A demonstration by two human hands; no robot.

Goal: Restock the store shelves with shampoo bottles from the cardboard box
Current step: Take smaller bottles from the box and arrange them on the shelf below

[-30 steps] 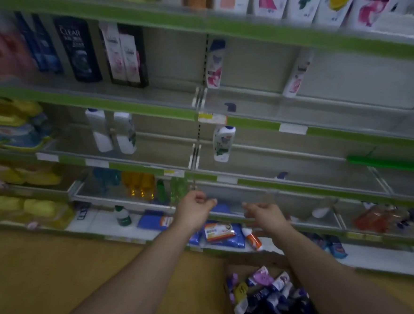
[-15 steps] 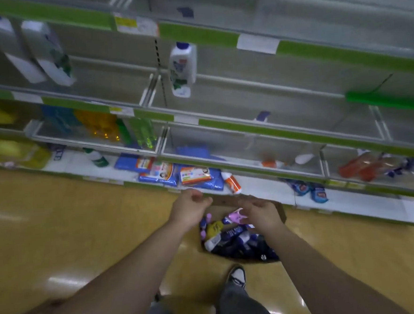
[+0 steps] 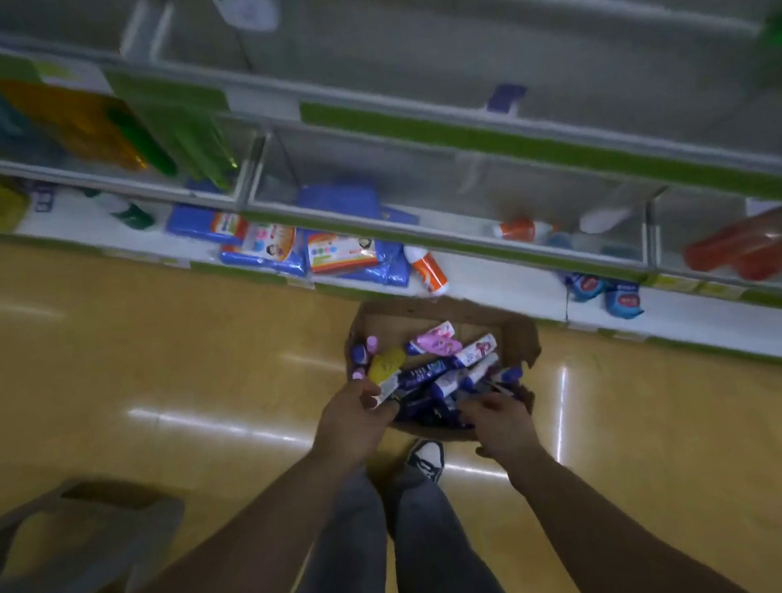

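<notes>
The cardboard box (image 3: 519, 333) stands open on the floor in front of the bottom shelf. It holds several shampoo bottles (image 3: 436, 374): dark blue, white, a pink one (image 3: 431, 341) and a yellow one (image 3: 387, 363). My left hand (image 3: 354, 421) is at the box's near left rim, fingers apart, fingertips at the white cap of a dark blue bottle. My right hand (image 3: 500, 423) hovers over the near right side of the box with its fingers spread above the dark bottles. Neither hand has closed around a bottle.
Shelves with green edge strips (image 3: 461, 134) run across the top, blurred. The bottom shelf (image 3: 687, 317) carries blue packs (image 3: 353, 252) and an orange-and-white bottle (image 3: 429, 272). A grey stool or cart (image 3: 78, 545) stands lower left. My shoe (image 3: 426, 460) is just behind the box.
My view has tipped down from the shelves to the floor. Both hands have dropped from shelf height down to the box and opened over the bottles.
</notes>
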